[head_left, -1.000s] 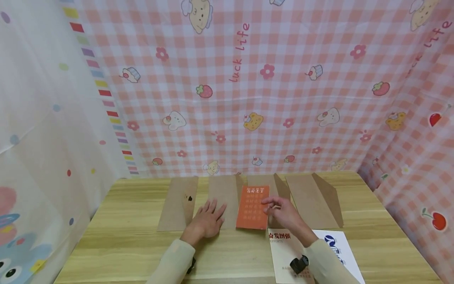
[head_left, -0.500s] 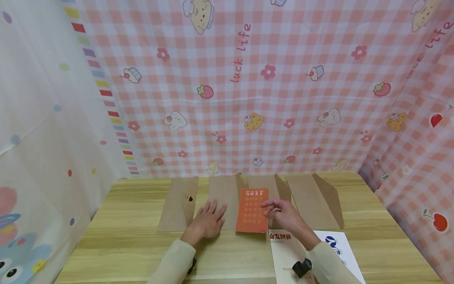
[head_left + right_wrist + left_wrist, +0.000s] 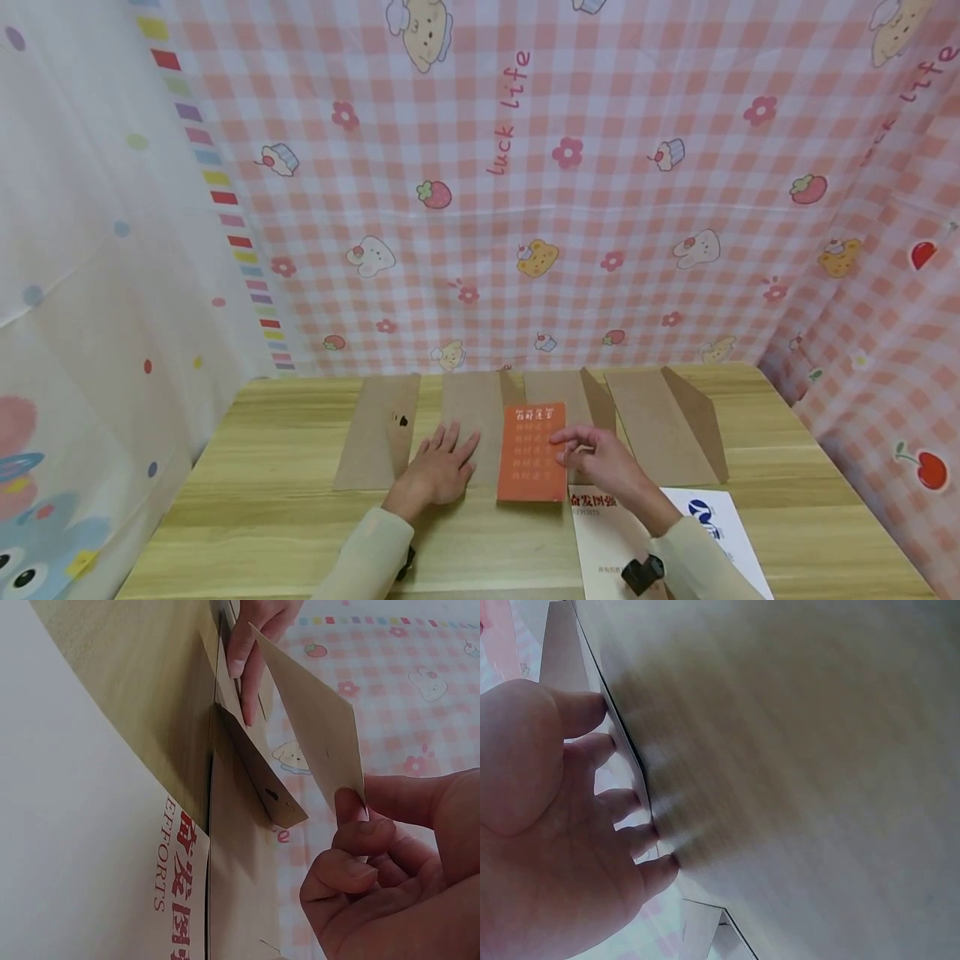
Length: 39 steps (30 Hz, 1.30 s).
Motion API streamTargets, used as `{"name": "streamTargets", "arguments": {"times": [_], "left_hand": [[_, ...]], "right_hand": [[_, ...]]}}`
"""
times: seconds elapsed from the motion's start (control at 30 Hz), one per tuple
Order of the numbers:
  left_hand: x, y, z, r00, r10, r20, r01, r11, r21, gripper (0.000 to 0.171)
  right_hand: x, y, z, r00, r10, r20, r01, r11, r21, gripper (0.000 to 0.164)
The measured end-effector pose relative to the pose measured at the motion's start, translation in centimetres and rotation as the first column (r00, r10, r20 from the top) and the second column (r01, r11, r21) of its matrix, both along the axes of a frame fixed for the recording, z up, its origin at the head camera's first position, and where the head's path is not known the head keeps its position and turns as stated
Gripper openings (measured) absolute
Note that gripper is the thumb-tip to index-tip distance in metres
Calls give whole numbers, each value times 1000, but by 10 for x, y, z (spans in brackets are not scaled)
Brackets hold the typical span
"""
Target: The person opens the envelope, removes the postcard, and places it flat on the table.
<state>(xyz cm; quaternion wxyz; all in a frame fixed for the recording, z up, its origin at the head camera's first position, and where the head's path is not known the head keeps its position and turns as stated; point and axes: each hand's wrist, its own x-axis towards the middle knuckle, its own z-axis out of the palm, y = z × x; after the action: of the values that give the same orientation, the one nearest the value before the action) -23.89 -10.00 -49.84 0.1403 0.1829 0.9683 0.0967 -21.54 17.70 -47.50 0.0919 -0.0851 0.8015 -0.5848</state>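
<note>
My right hand (image 3: 600,457) pinches the right edge of an orange card (image 3: 531,467) with rows of white characters. In the right wrist view the card's plain brown back (image 3: 319,724) faces the camera, with thumb and fingers on its lower end. The card hangs above the gap between two brown folded boards. My left hand (image 3: 438,468) lies flat with spread fingers on the second brown board (image 3: 468,400) from the left. In the left wrist view its fingertips (image 3: 660,874) touch the board's near edge.
Several brown folded boards stand in a row along the back of the wooden table (image 3: 247,483), some with raised flaps (image 3: 697,417). A cream sheet (image 3: 600,542) with red characters and a white sheet (image 3: 731,521) with a blue logo lie under my right forearm. Patterned curtains (image 3: 600,208) surround the table.
My right hand has drawn the orange card slightly toward me. The left hand stays in place on the board.
</note>
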Motion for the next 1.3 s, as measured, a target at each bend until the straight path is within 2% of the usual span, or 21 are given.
{"name": "streamTargets", "arguments": {"times": [0.27, 1.3], "left_hand": [[1, -1, -1, 1000, -2, -6, 2, 1000, 8, 52], [0, 0, -2, 1000, 4, -1, -4, 1000, -3, 53]], "right_hand": [[3, -1, -1, 999, 36, 31, -35, 999, -41, 27], [20, -3, -1, 991, 125, 40, -124, 992, -22, 24]]}}
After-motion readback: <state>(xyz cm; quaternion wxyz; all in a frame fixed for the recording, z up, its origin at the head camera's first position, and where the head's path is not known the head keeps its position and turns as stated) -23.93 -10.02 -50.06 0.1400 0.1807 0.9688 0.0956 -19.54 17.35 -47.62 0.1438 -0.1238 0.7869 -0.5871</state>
